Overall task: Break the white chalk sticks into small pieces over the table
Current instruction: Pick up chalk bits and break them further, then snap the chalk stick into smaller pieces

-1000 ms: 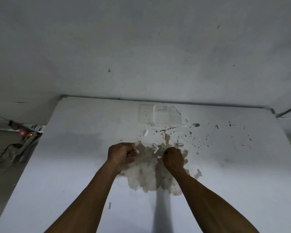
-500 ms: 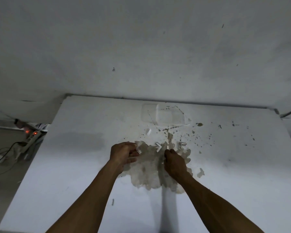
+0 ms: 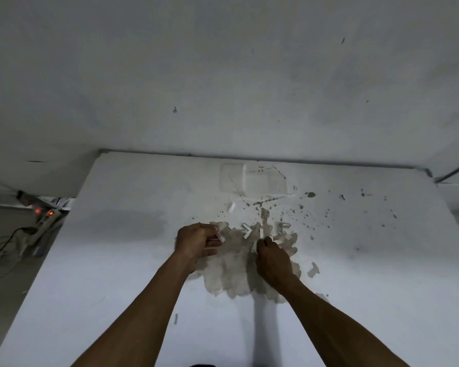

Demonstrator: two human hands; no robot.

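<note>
My left hand (image 3: 195,241) is curled around white chalk sticks (image 3: 220,237), whose ends stick out between the fingers. My right hand (image 3: 272,256) hovers low over the table with its fingertips pinched on a small chalk piece (image 3: 255,246). Several broken chalk pieces (image 3: 247,230) lie on the worn brown patch (image 3: 231,268) of the white table (image 3: 117,260), just beyond both hands. More pieces rest further right (image 3: 282,225) and towards the back (image 3: 231,207).
A clear plastic box (image 3: 252,182) sits at the table's far edge against the wall. Dark chips in the paint speckle the right side. A power strip (image 3: 41,215) with red lights and cables lies on the floor to the left. A tiny fragment (image 3: 176,318) lies near my left forearm.
My right hand has dropped a little towards the table and nearer the scattered pieces. My left hand stays in place, still holding the chalk sticks.
</note>
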